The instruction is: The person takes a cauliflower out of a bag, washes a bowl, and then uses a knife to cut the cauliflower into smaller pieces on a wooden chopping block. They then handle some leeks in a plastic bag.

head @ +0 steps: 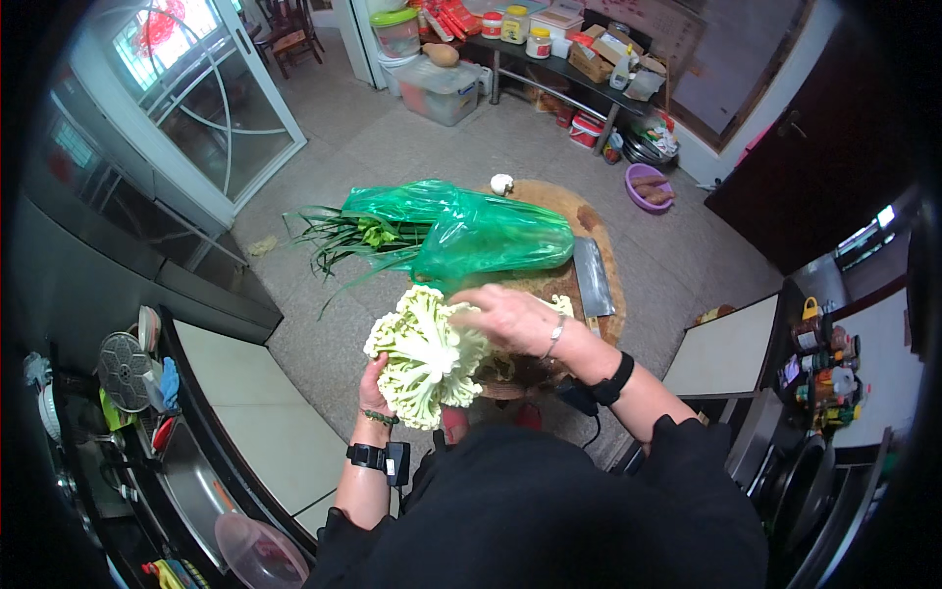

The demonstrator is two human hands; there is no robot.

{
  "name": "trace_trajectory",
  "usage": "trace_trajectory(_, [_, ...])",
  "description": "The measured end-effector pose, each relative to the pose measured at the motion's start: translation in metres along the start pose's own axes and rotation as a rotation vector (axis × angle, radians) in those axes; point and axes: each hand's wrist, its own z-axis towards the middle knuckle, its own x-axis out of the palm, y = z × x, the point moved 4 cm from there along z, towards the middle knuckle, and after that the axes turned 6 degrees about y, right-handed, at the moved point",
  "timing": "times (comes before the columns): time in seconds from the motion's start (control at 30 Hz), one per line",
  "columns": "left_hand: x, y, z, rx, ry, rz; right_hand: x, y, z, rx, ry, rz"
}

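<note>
My left hand holds a large head of cauliflower from its left side, stem side up. My right hand, slightly blurred, is at the upper right of the head; its fingertips overlap the florets, and I cannot tell whether they grip anything. Beyond my hands, a green plastic bag of leafy green vegetables lies on a round wooden chopping block. A cleaver rests on the block's right side. A cauliflower piece shows behind my right wrist. A garlic bulb sits at the far edge.
To the left is a counter with a metal sink and a pink plastic basin. Bottles and jars stand on the right counter. A purple basin with root vegetables is on the floor, near a low table loaded with containers.
</note>
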Motion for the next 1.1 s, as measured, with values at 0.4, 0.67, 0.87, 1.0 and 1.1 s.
trace_trajectory(0.4, [0.020, 0.009, 0.021, -0.116, 0.046, 0.184, 0.040, -0.013, -0.009, -0.200, 0.013, -0.497])
trace_trajectory(0.67, [-0.009, 0.025, 0.020, -0.077, -0.127, 0.018, 0.046, -0.036, -0.004, 0.476, 0.324, -0.300])
trace_trajectory(0.87, [-0.017, 0.005, 0.007, 0.051, -0.199, 0.003, 0.021, -0.083, -0.044, 0.825, 0.289, -0.222])
trace_trajectory(1.0, [-0.021, -0.009, -0.009, 0.142, -0.251, 0.014, 0.003, -0.108, -0.065, 1.001, 0.331, -0.115])
trace_trajectory(1.1, [-0.016, -0.018, -0.015, 0.198, -0.224, -0.005, 0.005, -0.119, -0.068, 0.989, 0.407, -0.168])
